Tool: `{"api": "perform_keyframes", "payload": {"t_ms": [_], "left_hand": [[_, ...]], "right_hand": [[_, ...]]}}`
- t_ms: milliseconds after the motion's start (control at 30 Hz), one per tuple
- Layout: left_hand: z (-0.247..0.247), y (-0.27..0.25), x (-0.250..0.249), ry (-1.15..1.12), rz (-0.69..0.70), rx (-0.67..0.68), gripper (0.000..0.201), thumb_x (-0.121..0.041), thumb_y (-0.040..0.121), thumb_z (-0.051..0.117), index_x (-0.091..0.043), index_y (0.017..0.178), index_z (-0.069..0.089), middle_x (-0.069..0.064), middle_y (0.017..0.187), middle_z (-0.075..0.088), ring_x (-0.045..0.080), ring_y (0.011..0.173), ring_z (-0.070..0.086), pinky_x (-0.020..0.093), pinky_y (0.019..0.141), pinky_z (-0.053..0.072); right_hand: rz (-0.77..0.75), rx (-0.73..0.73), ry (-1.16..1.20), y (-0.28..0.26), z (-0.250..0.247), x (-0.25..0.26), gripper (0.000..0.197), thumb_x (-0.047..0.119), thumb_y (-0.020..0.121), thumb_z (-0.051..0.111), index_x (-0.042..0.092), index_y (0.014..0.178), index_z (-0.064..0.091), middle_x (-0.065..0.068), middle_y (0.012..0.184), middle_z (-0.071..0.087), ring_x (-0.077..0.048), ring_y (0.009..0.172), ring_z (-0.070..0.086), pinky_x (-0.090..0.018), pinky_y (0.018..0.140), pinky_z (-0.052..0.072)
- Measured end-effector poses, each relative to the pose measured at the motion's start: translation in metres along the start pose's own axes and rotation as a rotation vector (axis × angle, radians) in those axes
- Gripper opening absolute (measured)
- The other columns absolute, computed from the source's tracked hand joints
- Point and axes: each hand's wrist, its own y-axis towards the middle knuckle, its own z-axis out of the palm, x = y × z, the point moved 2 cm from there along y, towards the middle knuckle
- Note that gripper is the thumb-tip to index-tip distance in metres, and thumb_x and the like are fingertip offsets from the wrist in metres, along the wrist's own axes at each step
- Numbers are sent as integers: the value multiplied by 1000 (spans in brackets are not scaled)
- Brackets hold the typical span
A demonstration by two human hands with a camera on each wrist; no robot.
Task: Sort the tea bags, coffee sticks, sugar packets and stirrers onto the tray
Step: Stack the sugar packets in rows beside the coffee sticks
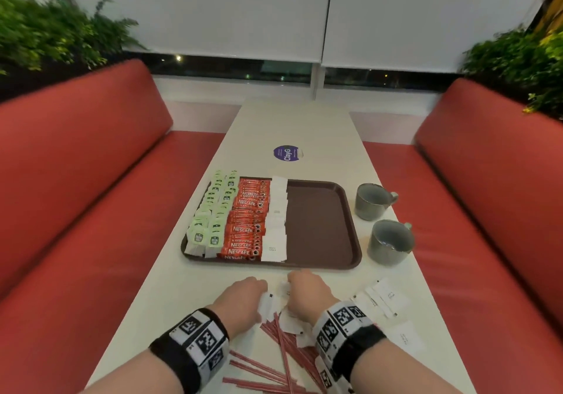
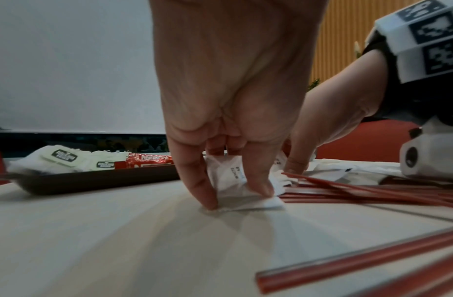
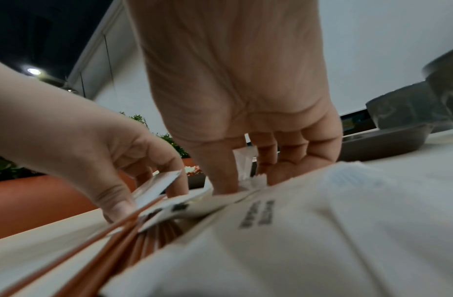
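Observation:
On the left half of the brown tray (image 1: 320, 226) lie rows of green tea bags (image 1: 210, 213), red coffee sticks (image 1: 246, 220) and white sugar packets (image 1: 277, 220). Both hands are at the table's near end, over a pile of loose sugar packets (image 1: 387, 297) and red stirrers (image 1: 286, 351). My left hand (image 2: 237, 198) pinches one white sugar packet (image 2: 233, 172) between thumb and finger, its edge on the table. My right hand (image 3: 251, 180) has its fingers curled down into the pile and pinches another white packet (image 3: 243, 162).
Two grey mugs (image 1: 371, 201) (image 1: 390, 241) stand right of the tray. A purple round sticker (image 1: 286, 152) sits on the table beyond the tray. Red benches (image 1: 76, 180) run along both sides. The tray's right half is bare.

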Motion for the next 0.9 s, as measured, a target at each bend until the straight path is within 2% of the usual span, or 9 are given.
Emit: {"api": "perform_keyframes", "payload": {"t_ms": [100, 200, 300, 433, 533, 600, 767, 833, 900], "left_hand": [[0, -2, 1, -47, -28, 11, 62, -18, 85, 65, -22, 141, 38, 5, 133, 48, 24, 121, 50, 32, 100, 42], [1, -3, 0, -32, -41, 21, 57, -20, 86, 63, -23, 138, 42, 5, 132, 47, 24, 120, 49, 32, 101, 41], [0, -3, -1, 6, -44, 1, 58, -22, 86, 64, -25, 140, 41, 2, 136, 40, 25, 122, 43, 34, 104, 38], [3, 1, -3, -12, -24, -7, 66, -13, 87, 61, -26, 145, 31, 1, 144, 37, 24, 128, 41, 32, 106, 35], [2, 3, -4, -89, -30, -31, 75, -10, 86, 62, -26, 149, 24, 1, 146, 36, 20, 130, 42, 28, 106, 35], [1, 2, -3, -135, -49, -44, 73, -12, 85, 63, -24, 147, 27, 1, 144, 39, 19, 129, 44, 25, 104, 35], [-1, -6, 5, -214, -125, -89, 54, -25, 80, 71, -22, 129, 51, -3, 125, 53, 16, 114, 52, 24, 95, 41], [-1, -9, 8, -252, -136, -113, 43, -28, 80, 70, -20, 120, 58, -3, 115, 54, 15, 107, 53, 24, 91, 43], [-1, -12, 11, -299, -127, -144, 31, -28, 79, 71, -19, 108, 63, -4, 106, 54, 14, 101, 53, 24, 87, 44]], "right_hand": [[-33, 19, 63, 0, -2, -1, 30, 2, 87, 38, 17, 108, 54, -6, 117, 59, -29, 111, 55, -37, 95, 44], [-49, 64, 142, 2, -2, -5, 39, 1, 86, 37, 20, 115, 55, -4, 119, 59, -30, 111, 55, -36, 95, 45], [-84, 44, 184, 4, -3, -10, 33, 1, 84, 42, 20, 105, 59, -3, 111, 62, -28, 105, 58, -32, 86, 48], [-103, 1, 213, 3, -9, -17, 22, 4, 84, 48, 24, 76, 50, 2, 90, 60, -23, 95, 60, -28, 74, 44], [-98, -14, 295, 1, -11, -23, 23, 7, 80, 51, 23, 65, 44, 5, 72, 53, -16, 72, 56, -25, 54, 38], [-111, -10, 354, -3, -16, -25, 25, 9, 80, 56, 21, 63, 43, 5, 68, 50, -12, 63, 50, -22, 49, 34], [-112, -20, 574, -14, -28, -38, 14, 15, 83, 65, 21, 72, 58, 6, 75, 60, -8, 64, 55, -21, 56, 42], [-78, -12, 698, -17, -29, -45, 16, 14, 84, 66, 20, 70, 58, 3, 75, 65, -12, 68, 62, -27, 61, 49], [-53, 19, 835, -20, -28, -50, 10, 13, 85, 65, 18, 77, 65, 0, 81, 72, -16, 77, 69, -36, 73, 56]]}}
